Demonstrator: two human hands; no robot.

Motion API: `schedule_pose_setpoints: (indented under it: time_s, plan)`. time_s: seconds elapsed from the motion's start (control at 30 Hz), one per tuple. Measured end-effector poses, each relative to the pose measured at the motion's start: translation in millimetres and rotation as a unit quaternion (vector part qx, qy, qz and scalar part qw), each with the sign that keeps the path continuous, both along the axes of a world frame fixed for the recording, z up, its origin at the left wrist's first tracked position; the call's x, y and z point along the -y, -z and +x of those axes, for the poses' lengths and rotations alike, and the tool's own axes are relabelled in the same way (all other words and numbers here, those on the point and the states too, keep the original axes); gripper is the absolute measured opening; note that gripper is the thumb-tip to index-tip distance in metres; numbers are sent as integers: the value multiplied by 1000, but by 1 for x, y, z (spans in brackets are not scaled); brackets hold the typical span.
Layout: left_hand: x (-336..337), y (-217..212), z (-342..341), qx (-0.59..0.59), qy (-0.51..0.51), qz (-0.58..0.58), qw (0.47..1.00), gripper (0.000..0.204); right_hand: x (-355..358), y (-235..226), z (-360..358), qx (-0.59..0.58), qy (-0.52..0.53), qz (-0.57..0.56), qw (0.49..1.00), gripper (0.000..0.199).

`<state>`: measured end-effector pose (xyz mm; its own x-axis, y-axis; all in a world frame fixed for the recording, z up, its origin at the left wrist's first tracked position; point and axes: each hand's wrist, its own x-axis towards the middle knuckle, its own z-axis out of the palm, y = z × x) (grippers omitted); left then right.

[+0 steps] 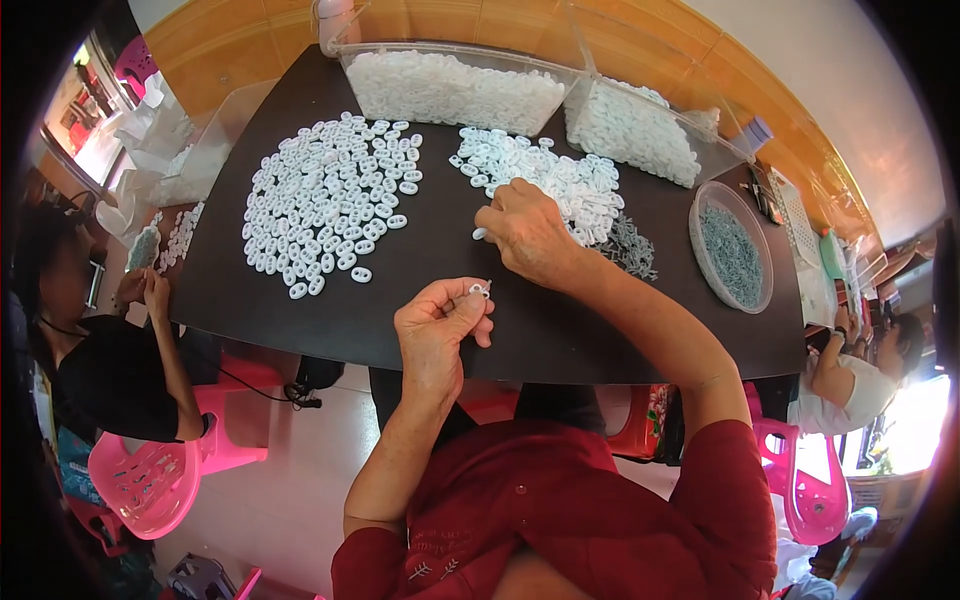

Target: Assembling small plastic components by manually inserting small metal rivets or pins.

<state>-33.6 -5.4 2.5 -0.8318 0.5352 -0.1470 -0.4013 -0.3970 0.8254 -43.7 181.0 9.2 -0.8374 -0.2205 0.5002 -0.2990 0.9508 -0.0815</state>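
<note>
My left hand (440,320) is closed near the table's front edge, pinching a small white plastic piece (481,291) with a grey pin at it. Further forward, my right hand (528,228) reaches over the near side of a heap of loose white plastic parts (545,172). Its fingers are bent together, and a white oval piece (479,235) shows at their tips. Beside that heap, partly behind my right forearm, lies a small pile of grey pins (630,248). On the left spreads a wide group of white two-holed oval pieces (325,195).
Two clear bins (455,50) full of white parts stand along the back of the dark table (430,160). A round tub (694,240) of grey pins sits at right. One person (120,340) works at left, another (855,385) at right. Pink chairs (150,480) stand around.
</note>
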Motion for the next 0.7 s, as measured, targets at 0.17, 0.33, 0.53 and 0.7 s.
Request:
schedule_pose_setpoints:
  time_s: [0.17,0.33,0.53,0.7]
  plan:
    - [2,-1,-1,9,-4,6,1000,14,4,-10,17,16,12,-123,992,9]
    - [0,-4,1,7,-37,28,999,16,9,-29,37,244,22,-501,830,10]
    - [1,-11,6,-46,-55,9,997,15,13,-47,53,325,28,-606,725,19]
    - [1,-15,15,-78,-67,-23,994,15,11,-41,60,354,24,-644,678,20]
